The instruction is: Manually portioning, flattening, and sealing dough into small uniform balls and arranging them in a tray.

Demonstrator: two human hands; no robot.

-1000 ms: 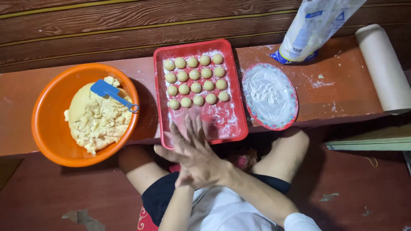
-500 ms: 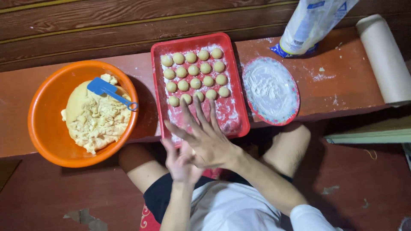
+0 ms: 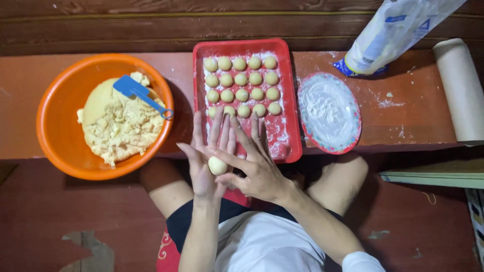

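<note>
My left hand (image 3: 205, 156) is held palm up over the near end of the red tray (image 3: 288, 95), with a pale dough ball (image 3: 217, 165) resting on the palm. My right hand (image 3: 256, 163) lies across it from the right, fingers spread, its edge touching the ball. The tray is dusted with flour and holds several rows of small dough balls (image 3: 241, 80). Left of the tray stands an orange bowl (image 3: 55, 126) with rough dough (image 3: 121, 128) and a blue spatula (image 3: 138, 93) stuck in it.
A flour-filled plate (image 3: 328, 111) sits right of the tray on the reddish wooden bench (image 3: 413, 111). A flour bag (image 3: 393, 32) leans at the back right. A paper roll (image 3: 461, 90) lies at the far right. My legs show below the bench.
My two hands were pressed together, rolling, a second ago. They have parted now, the right one sliding rightward, so the dough ball shows on the left palm.
</note>
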